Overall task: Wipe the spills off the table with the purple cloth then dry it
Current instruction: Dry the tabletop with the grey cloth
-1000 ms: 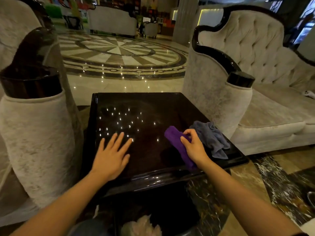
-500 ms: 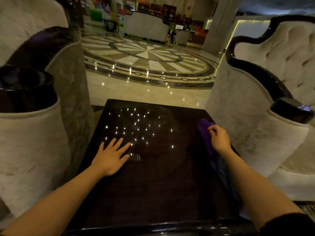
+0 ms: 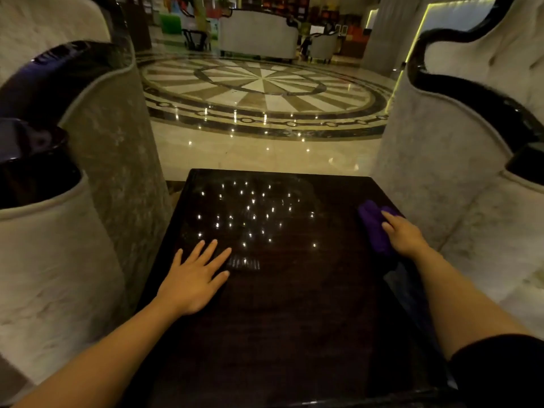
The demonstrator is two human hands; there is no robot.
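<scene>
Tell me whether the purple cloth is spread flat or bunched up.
Bunched up. The purple cloth sits as a thick, rolled wad under the right hand near the table's right edge, not laid out flat.
</scene>
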